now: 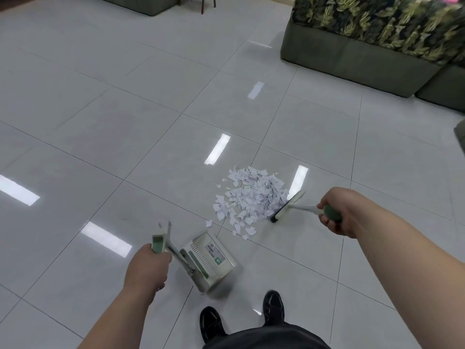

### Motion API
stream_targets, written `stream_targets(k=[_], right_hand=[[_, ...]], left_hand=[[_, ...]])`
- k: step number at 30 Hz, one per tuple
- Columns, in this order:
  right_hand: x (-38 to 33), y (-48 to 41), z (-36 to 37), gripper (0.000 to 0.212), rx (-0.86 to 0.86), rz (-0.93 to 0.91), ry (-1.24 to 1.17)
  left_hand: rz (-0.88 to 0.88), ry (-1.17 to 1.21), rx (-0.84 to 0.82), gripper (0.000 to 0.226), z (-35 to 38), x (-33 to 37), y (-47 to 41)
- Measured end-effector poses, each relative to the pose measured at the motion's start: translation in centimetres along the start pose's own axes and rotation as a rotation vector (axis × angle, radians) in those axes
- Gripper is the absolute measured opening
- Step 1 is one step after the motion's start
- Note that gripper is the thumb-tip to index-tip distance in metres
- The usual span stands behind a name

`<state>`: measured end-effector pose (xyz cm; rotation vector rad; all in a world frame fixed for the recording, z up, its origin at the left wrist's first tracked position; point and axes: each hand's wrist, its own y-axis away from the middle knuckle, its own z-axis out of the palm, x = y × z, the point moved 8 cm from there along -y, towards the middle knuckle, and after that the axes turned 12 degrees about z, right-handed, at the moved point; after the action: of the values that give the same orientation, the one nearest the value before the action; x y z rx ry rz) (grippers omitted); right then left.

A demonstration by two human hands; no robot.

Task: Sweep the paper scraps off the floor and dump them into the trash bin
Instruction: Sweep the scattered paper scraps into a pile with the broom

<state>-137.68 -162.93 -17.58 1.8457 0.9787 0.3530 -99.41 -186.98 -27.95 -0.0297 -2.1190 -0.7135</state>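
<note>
White paper scraps [251, 197] sit heaped on the tiled floor [125, 122], just left of my right hand [339, 212] and ahead of my left hand [147, 267]. Right hand is wrapped round the broom [289, 206], bristles touching the heap's right edge. Left hand is curled round the dustpan [211, 260] handle. The pan is tilted low with its back to me, so I can't see inside. A few strays lie between pan and heap. I'd call this the loading step, heap gathered but not yet in. Next move needs the pan's mouth flat on the floor facing the heap, then short strokes toward my left hand. No trash bin in sight.
</note>
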Motion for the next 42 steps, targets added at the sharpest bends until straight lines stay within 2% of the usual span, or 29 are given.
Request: stream_targets(k=[6,10,19,26,31,36,42], right_hand=[[0.0,3.5,3.0,0.007,0.089,-0.215,0.353],[-0.7,6.1,3.2,0.003,0.032,-0.311,0.371],[-1.5,5.8,7.4,0.016,-0.176,-0.292,0.381],[-1.0,2.1,10.3,0.019,-0.219,-0.263,0.528],[-2.1,-1.1,7.9,0.013,-0.175,-0.267,0.593],[-4.0,-4.8,2.3,0.013,-0.086,-0.261,0.630],[-6.6,-5.3,-3.0,0.008,-0.054,-0.370,0.689]], left_hand=[[0.020,-0.010,-0.028,0.012,-0.9,-0.2,-0.2],[0.008,-0.019,-0.015,0.013,-2.1,-1.1,0.5],[-0.018,-0.033,0.042,0.012,-3.9,-1.8,2.6],[-0.077,-0.037,0.091,0.016,-3.6,-2.6,4.9],[-0.127,-0.068,0.128,0.014,-2.2,-2.9,6.1],[-0.174,-0.084,0.181,0.012,-0.1,-2.2,7.7],[-0.165,-0.109,0.205,0.010,3.2,0.6,8.2]])
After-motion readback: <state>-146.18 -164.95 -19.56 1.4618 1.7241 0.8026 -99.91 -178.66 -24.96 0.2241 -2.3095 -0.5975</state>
